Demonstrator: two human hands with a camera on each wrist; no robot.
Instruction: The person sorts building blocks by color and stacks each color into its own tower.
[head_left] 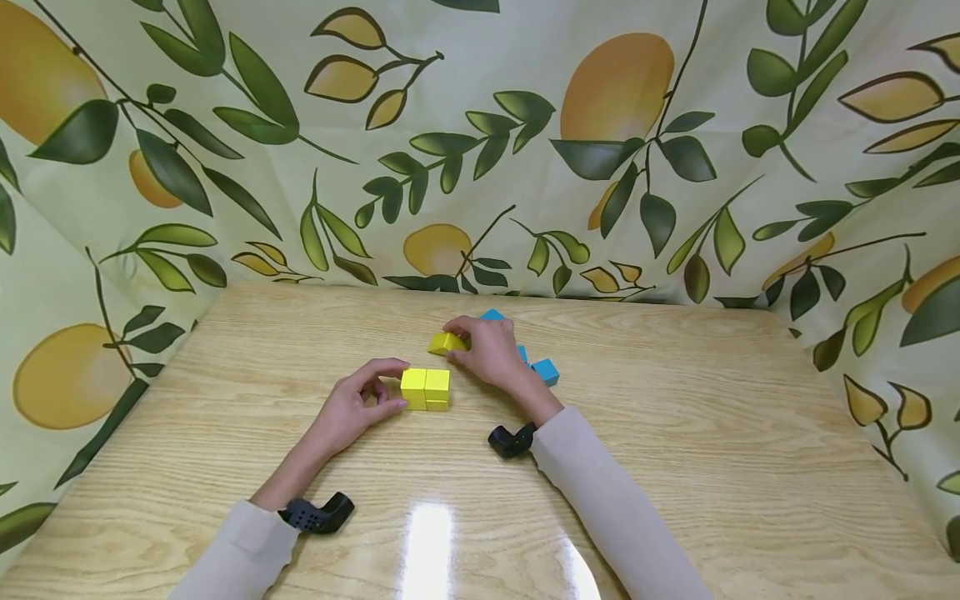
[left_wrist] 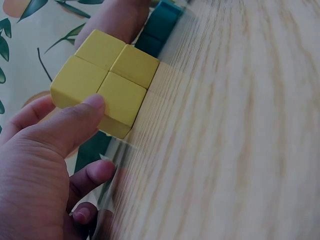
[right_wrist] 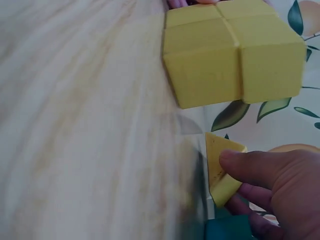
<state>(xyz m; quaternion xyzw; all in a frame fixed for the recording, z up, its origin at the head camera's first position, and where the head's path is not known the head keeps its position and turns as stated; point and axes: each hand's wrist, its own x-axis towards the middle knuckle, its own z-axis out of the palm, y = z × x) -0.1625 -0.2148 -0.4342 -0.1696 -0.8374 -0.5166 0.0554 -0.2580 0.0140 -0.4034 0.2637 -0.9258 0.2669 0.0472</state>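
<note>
Left hand (head_left: pixel 348 408): at the near-left end of the stack (head_left: pixel 425 390), it pinches that end, thumb on the front and a finger behind. A light hold seems best, firm enough to steady the stack without pushing its faces out of line.

Stack: yellow blocks on the wooden table (head_left: pixel 712 417), between the hands; its front shows four faces, two wide and two high, with thin, close seams.

Wedge (head_left: pixel 446 342): yellow, three-cornered, behind the stack and slightly right, apart from it. Whether its underside touches the table, I cannot tell.

Right hand (head_left: pixel 487 352): behind the stack and to its right, gripping the wedge between thumb and fingers. The wedge would handle best held square, with fingertips clear of any face meant to sit flush.

Blue blocks (head_left: pixel 546 372): right of the stack and behind it, partly covered by the right hand. That hand is close to them, so its knuckles and wrist should travel carefully.
</note>
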